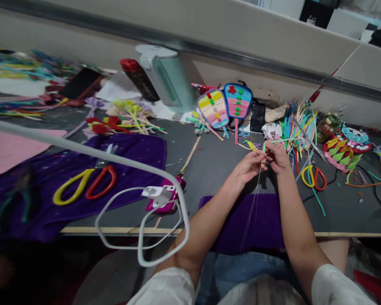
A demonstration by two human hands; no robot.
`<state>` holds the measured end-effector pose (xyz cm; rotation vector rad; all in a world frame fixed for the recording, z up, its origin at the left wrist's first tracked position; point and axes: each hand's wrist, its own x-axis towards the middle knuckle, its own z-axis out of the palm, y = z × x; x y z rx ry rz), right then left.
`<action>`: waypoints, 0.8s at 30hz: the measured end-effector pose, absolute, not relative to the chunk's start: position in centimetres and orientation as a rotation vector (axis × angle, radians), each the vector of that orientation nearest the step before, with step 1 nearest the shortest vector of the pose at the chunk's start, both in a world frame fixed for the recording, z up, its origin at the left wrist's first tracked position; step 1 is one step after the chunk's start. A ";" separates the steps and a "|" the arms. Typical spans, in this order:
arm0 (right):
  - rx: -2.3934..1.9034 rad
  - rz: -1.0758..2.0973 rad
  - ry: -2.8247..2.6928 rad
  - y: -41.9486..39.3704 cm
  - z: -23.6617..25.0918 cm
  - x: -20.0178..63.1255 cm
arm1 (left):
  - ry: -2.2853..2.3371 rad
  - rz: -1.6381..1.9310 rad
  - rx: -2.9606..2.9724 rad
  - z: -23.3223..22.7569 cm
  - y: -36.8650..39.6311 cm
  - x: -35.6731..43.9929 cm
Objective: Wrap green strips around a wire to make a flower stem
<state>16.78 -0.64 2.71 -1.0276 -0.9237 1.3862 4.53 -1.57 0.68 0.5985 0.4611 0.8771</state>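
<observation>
Both hands meet above the grey table point(209, 169), fingertips pinched together on a thin pale green stem point(263, 149); left hand point(249, 166) closed on its lower part, right hand point(277, 156) closed on it just beside, knuckles nearly touching. Fine clear threads point(254, 203) hang straight down from the pinch, over a purple cloth point(250, 220) draped at the near table edge. Just right of the hands: small scissors point(314, 178), yellow and red loop handles, lying flat; behind them a loose bundle of thin strips point(300, 123), mixed colours, fanned out. Two paddle-shaped fans point(225, 106), striped in soft fuzzy bands, lean behind the hands. Left half: larger scissors point(85, 186) on a second, wrinkled purple cloth point(130, 152). Smooth pale green cylinder point(168, 78) stands by the back wall. White cable point(139, 178) loops in front of the lens. Bare table patch between the two cloths; right side crowded to the edge
</observation>
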 end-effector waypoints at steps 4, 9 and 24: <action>-1.080 1.266 -0.959 -0.3 2.3 17.0 | 0.555 0.899 0.666 0.4 -1.5 4.8; -1.233 0.989 -1.091 0.1 1.8 16.8 | 0.735 1.048 0.860 0.1 -1.3 4.8; -0.940 1.435 -0.882 0.0 1.8 17.0 | 0.532 0.950 0.730 0.3 -1.3 4.3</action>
